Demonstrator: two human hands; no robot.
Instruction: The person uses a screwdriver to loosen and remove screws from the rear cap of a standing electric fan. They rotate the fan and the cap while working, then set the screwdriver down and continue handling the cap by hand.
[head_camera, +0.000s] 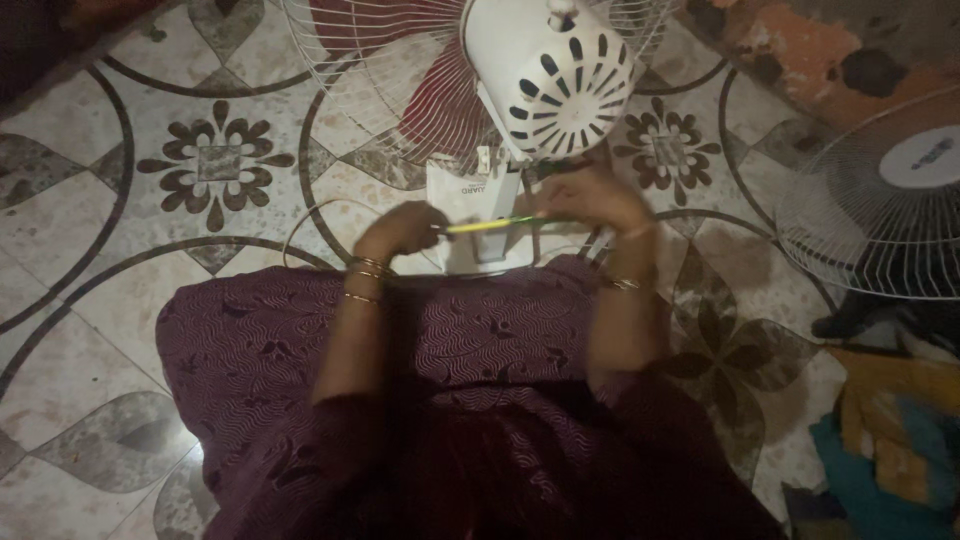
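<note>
Screwdriver (495, 223) betw. both hands' fingers (425, 222)

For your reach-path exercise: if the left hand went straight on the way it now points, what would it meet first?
The left hand points right, along the yellow-green tool. Going on, it would likely meet the white fan neck first, then the right hand. Depth is unclear and the picture is blurred.

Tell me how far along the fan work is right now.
Done: the white fan lies on the patterned floor, its motor housing facing up, grille and red blades still fitted. In hand: both hands, left hand and right hand, hold a thin yellow-green tool over the white neck piece. Left: the housing looks unopened; a second fan sits untouched.
</note>
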